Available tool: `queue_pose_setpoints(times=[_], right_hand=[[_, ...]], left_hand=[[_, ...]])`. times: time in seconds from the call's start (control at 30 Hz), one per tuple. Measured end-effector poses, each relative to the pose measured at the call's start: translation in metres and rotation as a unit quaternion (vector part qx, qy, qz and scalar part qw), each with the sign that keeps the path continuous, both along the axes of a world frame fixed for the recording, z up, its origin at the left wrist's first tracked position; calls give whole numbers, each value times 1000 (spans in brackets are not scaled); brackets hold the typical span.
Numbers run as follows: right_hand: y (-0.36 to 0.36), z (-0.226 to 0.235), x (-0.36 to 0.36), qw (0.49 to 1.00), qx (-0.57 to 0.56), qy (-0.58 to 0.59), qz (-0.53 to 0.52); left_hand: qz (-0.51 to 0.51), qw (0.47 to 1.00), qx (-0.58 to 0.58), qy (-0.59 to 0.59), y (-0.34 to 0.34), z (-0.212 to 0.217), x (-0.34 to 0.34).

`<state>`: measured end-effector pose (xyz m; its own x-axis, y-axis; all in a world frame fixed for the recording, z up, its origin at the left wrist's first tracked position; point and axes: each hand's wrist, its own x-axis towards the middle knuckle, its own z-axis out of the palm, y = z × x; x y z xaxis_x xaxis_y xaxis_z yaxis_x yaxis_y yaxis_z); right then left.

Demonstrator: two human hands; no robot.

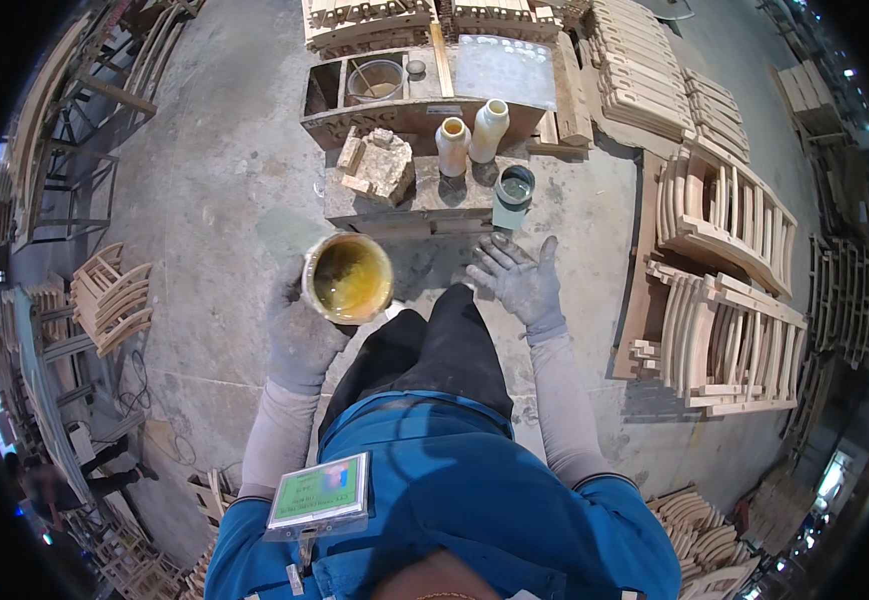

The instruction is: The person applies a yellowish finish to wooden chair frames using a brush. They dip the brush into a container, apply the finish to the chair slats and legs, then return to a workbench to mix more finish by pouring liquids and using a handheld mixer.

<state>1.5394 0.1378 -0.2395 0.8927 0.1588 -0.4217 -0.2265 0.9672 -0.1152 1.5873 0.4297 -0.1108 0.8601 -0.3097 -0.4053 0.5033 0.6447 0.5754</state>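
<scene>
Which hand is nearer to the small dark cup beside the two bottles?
Right. The right hand is open just below the small dark cup in the picture; the left hand is farther, lower left, holding a yellowish container.

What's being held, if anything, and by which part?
The left hand holds the pot of yellow stuff by its left side; the right hand holds nothing.

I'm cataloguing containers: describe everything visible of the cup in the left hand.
The cup is round and open-topped, with a pale rim; it looks like plastic. Its inside shows glossy yellow and darker amber, but how full it is cannot be told. The left hand holds it at its left side, in front of the person, mouth facing the camera.
</scene>
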Motion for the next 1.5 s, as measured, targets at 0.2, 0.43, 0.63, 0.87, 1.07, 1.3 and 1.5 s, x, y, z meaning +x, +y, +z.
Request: queue_pose_setpoints(times=[0.2, 0.43, 0.63, 0.87, 1.07, 1.3, 1.5], right_hand=[[-7, 5, -23, 996, -74, -17, 44], [-25, 23, -46, 996, -39, -44, 71], [-61, 17, -83, 993, -77, 0, 89], [-76, 7, -95, 997, 0, 30, 76], [-79, -6, -90, 996, 0, 20, 83], [-75, -24, -106, 989, -104, 51, 90], [-50, -37, -125, 984, -116, 135, 4]], left_hand=[[5, 993, -118, 25, -24, 3, -21], [-27, 998, -59, 6, -59, -9, -59], [-30, 984, 113, -133, -110, -19, -95], [85, 977, -145, 129, -123, -21, -120], [18, 994, 96, -52, -115, -42, -129], [11, 998, -45, 29, -125, -53, -119], [-2, 975, -145, 167, -116, -57, -101]])
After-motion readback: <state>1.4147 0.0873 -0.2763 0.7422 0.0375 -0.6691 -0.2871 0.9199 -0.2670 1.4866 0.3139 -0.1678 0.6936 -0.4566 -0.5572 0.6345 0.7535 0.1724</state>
